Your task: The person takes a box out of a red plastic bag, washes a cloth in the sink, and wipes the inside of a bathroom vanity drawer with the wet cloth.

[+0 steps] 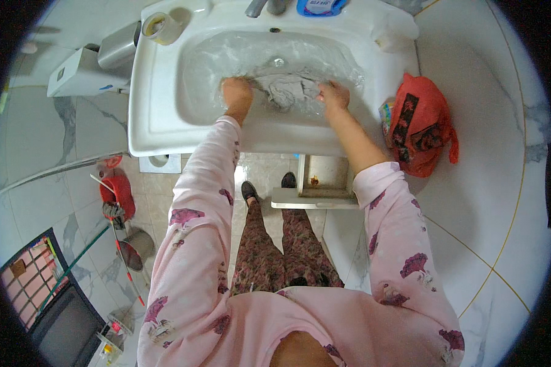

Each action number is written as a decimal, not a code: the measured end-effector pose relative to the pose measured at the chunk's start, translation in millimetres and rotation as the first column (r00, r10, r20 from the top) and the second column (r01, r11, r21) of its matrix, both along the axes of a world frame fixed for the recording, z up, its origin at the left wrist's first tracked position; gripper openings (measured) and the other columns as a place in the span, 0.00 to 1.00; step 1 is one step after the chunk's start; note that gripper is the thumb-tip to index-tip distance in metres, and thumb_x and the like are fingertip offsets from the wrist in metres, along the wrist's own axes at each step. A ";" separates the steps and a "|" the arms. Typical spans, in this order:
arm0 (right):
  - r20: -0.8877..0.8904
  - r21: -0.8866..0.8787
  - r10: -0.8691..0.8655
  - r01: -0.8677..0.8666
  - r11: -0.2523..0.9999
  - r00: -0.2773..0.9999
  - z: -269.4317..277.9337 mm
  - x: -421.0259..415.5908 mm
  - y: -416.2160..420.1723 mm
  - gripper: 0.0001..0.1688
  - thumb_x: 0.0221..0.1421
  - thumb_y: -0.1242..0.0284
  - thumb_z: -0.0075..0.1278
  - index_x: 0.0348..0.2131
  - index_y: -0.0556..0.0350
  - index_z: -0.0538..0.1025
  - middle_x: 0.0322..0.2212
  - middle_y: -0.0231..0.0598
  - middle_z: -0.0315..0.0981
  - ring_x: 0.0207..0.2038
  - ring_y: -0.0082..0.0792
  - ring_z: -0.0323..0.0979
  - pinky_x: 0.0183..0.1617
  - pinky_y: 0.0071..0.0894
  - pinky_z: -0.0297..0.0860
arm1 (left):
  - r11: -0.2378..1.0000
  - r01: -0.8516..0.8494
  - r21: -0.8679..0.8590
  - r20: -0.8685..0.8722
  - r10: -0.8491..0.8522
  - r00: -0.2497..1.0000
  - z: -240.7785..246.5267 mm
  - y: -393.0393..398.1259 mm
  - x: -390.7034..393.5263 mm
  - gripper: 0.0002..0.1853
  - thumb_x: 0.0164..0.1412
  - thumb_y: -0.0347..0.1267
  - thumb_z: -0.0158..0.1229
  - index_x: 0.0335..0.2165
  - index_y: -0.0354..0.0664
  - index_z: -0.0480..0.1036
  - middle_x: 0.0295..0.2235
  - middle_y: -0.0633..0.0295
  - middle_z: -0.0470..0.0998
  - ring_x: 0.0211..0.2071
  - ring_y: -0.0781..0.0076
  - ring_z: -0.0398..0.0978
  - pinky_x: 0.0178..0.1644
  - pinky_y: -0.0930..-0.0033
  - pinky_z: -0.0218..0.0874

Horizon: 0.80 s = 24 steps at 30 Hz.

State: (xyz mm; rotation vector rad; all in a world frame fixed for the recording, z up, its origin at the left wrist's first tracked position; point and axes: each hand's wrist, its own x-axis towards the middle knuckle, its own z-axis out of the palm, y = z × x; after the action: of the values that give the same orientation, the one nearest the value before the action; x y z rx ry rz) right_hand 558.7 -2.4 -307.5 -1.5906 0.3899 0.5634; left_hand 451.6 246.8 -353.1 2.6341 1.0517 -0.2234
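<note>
A grey cloth lies bunched and wet in the water of a white washbasin. My left hand grips the cloth's left end at the water's surface. At the opposite end my right hand holds an edge of it between thumb and fingers. The cloth is stretched between both hands, its middle crumpled, and the water around it is rippled. Beyond the cloth, a round metal drain fitting shows through the water. A grey metal faucet stands at the basin's back edge.
On the rim sit a plastic jar, a blue bottle and a whitish translucent item. A red plastic bag hangs at the right. Below the basin, an open drawer juts out near my legs. A mop stands at the left.
</note>
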 end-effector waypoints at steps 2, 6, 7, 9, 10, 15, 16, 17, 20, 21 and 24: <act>-0.034 -0.043 -0.070 0.069 0.997 0.997 -20.9 5.5 -14.4 0.21 0.42 0.74 0.58 0.41 0.55 0.75 0.35 0.43 0.73 0.36 0.39 0.73 0.37 0.38 0.73 | 0.968 0.233 0.094 -0.243 -0.204 0.948 5.5 -0.5 -1.4 0.20 0.59 0.40 0.46 0.36 0.36 0.77 0.43 0.52 0.72 0.41 0.45 0.70 0.49 0.52 0.61; -0.015 -0.158 0.035 -0.036 0.987 0.999 -53.4 17.7 -38.0 0.29 0.46 0.67 0.57 0.49 0.51 0.70 0.43 0.44 0.71 0.44 0.44 0.71 0.40 0.49 0.70 | 1.000 0.024 0.013 0.037 -0.024 0.999 37.8 -39.8 19.8 0.24 0.61 0.46 0.44 0.40 0.37 0.76 0.48 0.42 0.69 0.44 0.42 0.67 0.52 0.48 0.56; -0.129 -0.039 -0.006 0.001 0.999 0.992 -32.8 0.3 -17.7 0.30 0.47 0.63 0.56 0.50 0.50 0.69 0.45 0.45 0.70 0.46 0.46 0.69 0.42 0.54 0.69 | 0.989 0.148 0.024 -0.121 -0.144 0.982 45.7 -37.9 17.8 0.27 0.62 0.49 0.42 0.43 0.38 0.74 0.50 0.40 0.67 0.47 0.40 0.66 0.54 0.47 0.54; -0.303 0.165 -0.019 0.072 0.984 0.953 21.2 -25.3 19.7 0.33 0.50 0.54 0.54 0.52 0.46 0.68 0.48 0.45 0.68 0.50 0.49 0.67 0.46 0.63 0.65 | 0.998 0.010 -0.062 -0.013 -0.011 1.000 36.0 -48.0 20.7 0.32 0.62 0.54 0.39 0.50 0.40 0.70 0.53 0.38 0.64 0.54 0.39 0.60 0.59 0.44 0.48; -0.359 0.245 0.039 0.054 0.968 0.933 40.0 -32.8 38.3 0.35 0.52 0.49 0.52 0.54 0.45 0.67 0.50 0.46 0.67 0.52 0.50 0.65 0.48 0.68 0.63 | 0.958 -0.221 -0.183 0.223 0.259 0.940 21.6 -54.2 23.1 0.36 0.62 0.58 0.36 0.54 0.42 0.66 0.54 0.39 0.63 0.59 0.40 0.55 0.62 0.43 0.43; -0.496 0.451 0.209 0.045 0.892 0.843 31.0 1.2 29.0 0.42 0.53 0.36 0.37 0.54 0.45 0.66 0.53 0.44 0.64 0.55 0.49 0.63 0.57 0.68 0.51 | 0.887 0.132 -0.442 0.499 0.121 0.858 58.2 -128.5 55.8 0.34 0.59 0.57 0.42 0.40 0.37 0.75 0.38 0.43 0.77 0.40 0.48 0.76 0.46 0.57 0.65; -0.503 0.494 0.191 0.099 0.864 0.843 29.3 6.5 26.5 0.42 0.54 0.36 0.36 0.54 0.46 0.66 0.53 0.42 0.64 0.55 0.48 0.62 0.60 0.62 0.51 | 0.896 0.137 -0.423 0.544 0.130 0.829 73.2 -144.3 59.4 0.33 0.57 0.57 0.44 0.34 0.35 0.75 0.33 0.42 0.76 0.36 0.46 0.75 0.42 0.54 0.65; -0.517 0.524 0.160 0.163 0.836 0.841 23.0 11.5 17.1 0.42 0.55 0.37 0.35 0.53 0.48 0.66 0.53 0.41 0.64 0.56 0.46 0.62 0.62 0.57 0.51 | 0.898 0.148 -0.415 0.582 0.137 0.802 101.1 -169.4 57.0 0.33 0.56 0.57 0.47 0.27 0.33 0.75 0.28 0.40 0.76 0.32 0.44 0.75 0.38 0.52 0.65; -0.565 0.574 0.171 0.235 0.785 0.807 38.1 6.6 9.0 0.34 0.59 0.45 0.38 0.48 0.53 0.70 0.47 0.43 0.69 0.50 0.43 0.68 0.56 0.51 0.62 | 0.900 0.239 -0.364 0.543 -0.004 0.840 153.3 -193.5 40.3 0.26 0.55 0.53 0.50 0.26 0.39 0.77 0.27 0.42 0.76 0.30 0.43 0.76 0.37 0.50 0.65; -0.553 0.581 0.197 0.206 0.787 0.809 41.2 2.8 7.0 0.34 0.58 0.46 0.38 0.48 0.54 0.69 0.47 0.43 0.69 0.50 0.43 0.69 0.56 0.51 0.62 | 0.889 0.290 -0.355 0.503 -0.080 0.860 158.9 -196.9 39.6 0.23 0.55 0.50 0.50 0.30 0.43 0.78 0.29 0.43 0.77 0.31 0.44 0.76 0.38 0.50 0.66; -0.483 0.560 0.240 0.086 0.824 0.842 44.4 -10.6 7.9 0.33 0.58 0.47 0.40 0.48 0.56 0.69 0.46 0.44 0.70 0.48 0.45 0.69 0.53 0.51 0.64 | 0.916 0.333 -0.221 0.559 -0.161 0.813 143.2 -187.1 42.2 0.26 0.57 0.52 0.48 0.26 0.39 0.78 0.21 0.46 0.77 0.26 0.44 0.76 0.34 0.52 0.67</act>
State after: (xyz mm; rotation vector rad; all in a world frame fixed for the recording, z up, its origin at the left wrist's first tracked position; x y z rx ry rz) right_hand 548.1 5.4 -263.1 -0.8504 0.5144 1.0941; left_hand 493.8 59.6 -209.9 2.3234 0.4357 0.2635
